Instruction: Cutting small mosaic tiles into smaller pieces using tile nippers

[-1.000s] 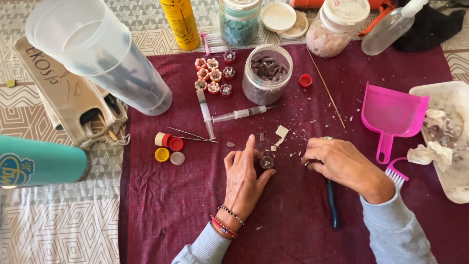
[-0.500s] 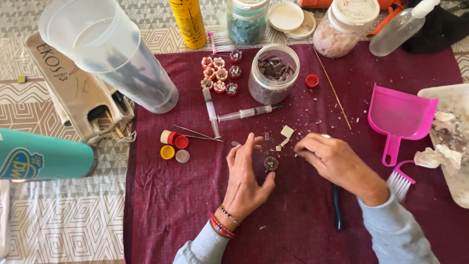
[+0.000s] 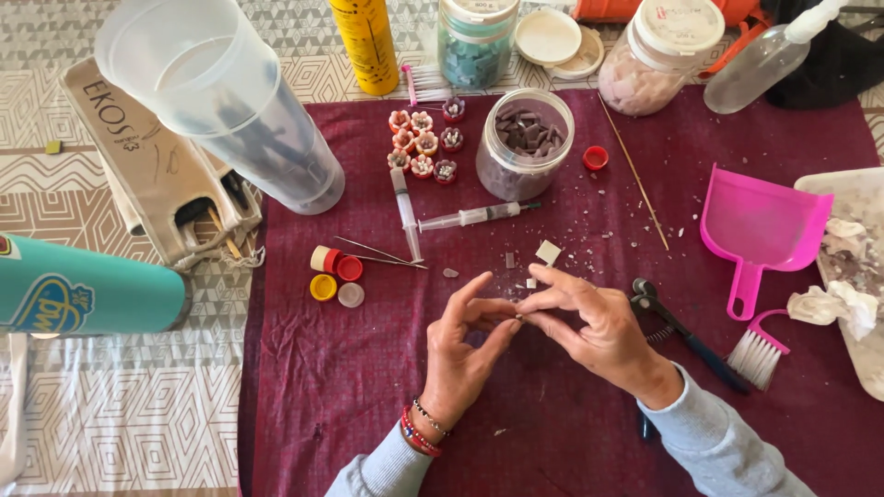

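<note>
Together, both hands pinched a tiny piece above the cloth (image 3: 322, 368).
Left hand (image 3: 465, 354) and right hand (image 3: 589, 322) met fingertip to fingertip, grips closed on it; placing it looked next, demanding steady fingers.

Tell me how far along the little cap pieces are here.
Done: eight filled caps sit grouped on the cloth. In hand: left hand and right hand pinch something tiny between fingertips, too small to identify. Left: loose caps lie unfilled beside the tweezers.
</note>
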